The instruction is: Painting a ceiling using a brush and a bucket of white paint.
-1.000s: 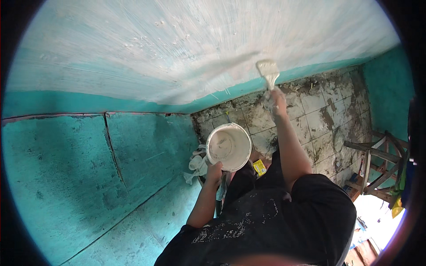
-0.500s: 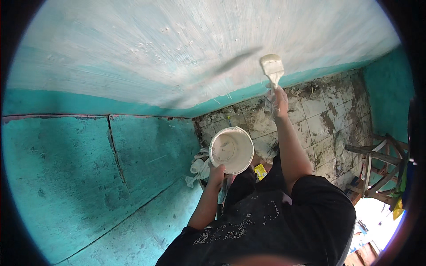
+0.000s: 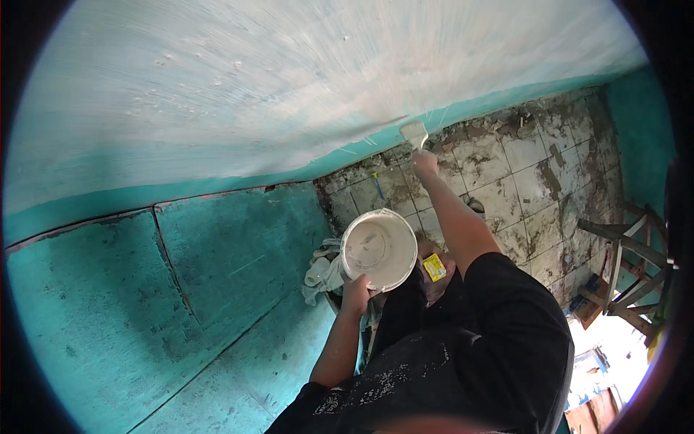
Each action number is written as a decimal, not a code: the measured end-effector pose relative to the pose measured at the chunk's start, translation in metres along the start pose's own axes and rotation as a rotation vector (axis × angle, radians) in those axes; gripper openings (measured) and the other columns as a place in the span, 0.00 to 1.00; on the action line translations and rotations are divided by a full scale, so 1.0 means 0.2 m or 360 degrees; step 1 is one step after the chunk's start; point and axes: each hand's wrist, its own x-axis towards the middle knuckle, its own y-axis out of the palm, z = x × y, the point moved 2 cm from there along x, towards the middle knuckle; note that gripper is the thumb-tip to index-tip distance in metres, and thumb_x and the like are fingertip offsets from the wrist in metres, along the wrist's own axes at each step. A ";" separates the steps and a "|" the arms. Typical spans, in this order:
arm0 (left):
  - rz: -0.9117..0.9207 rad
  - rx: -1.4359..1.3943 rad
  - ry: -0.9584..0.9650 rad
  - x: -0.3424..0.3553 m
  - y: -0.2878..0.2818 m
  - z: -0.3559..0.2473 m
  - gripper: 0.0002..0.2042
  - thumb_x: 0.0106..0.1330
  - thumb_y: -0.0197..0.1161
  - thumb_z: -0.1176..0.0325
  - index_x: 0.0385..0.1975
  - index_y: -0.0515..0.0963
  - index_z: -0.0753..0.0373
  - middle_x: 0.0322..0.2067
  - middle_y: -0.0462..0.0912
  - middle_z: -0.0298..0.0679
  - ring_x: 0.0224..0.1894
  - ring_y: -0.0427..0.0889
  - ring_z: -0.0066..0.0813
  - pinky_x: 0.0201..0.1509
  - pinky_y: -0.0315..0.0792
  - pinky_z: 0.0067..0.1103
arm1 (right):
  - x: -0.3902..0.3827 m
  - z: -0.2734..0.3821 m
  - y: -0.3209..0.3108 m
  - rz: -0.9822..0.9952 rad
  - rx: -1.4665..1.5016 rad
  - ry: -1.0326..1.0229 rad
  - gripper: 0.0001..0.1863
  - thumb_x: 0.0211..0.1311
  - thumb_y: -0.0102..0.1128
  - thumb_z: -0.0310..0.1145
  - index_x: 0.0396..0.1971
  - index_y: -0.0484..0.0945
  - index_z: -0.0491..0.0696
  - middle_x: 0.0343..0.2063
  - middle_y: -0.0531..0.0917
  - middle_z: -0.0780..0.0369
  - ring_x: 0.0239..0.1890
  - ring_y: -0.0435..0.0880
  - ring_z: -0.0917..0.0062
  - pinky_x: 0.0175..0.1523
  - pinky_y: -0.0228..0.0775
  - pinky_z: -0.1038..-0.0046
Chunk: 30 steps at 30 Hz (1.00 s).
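My right hand [image 3: 425, 164] grips a wide white-coated brush [image 3: 414, 132], held at the lower part of the streaky white wall [image 3: 303, 72], beside its turquoise lower band [image 3: 334, 160]. My left hand [image 3: 356, 293] is closed on the near rim of a white bucket [image 3: 378, 249], tilted so its pale, paint-smeared inside shows. Below the bucket, a yellow packet [image 3: 434, 267] is near my legs. White crumpled cloths or bags [image 3: 319, 273] lie just left of the bucket.
Dirty square floor tiles [image 3: 520, 195] run along the wall, with a small blue-handled tool [image 3: 378, 186] on them. A mottled turquoise surface [image 3: 108, 304] fills the left. A wooden frame [image 3: 629, 253] stands at the right by a bright opening [image 3: 603, 362].
The brush and my right hand have moved down and left toward the wall's lower band, after rising slightly half a second ago. The bucket stays in my left hand, barely shifted.
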 end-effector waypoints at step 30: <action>-0.0099 0.0100 0.0083 -0.31 0.50 0.15 0.26 0.53 0.49 0.77 0.55 0.58 0.66 0.46 0.69 0.48 0.44 0.76 0.41 0.41 0.77 0.37 | -0.04 0.13 -0.46 -0.0034 -0.0759 -0.0690 0.14 0.56 0.44 0.32 0.27 0.77 0.39 0.31 0.80 0.50 0.36 0.79 0.56 0.40 0.70 0.60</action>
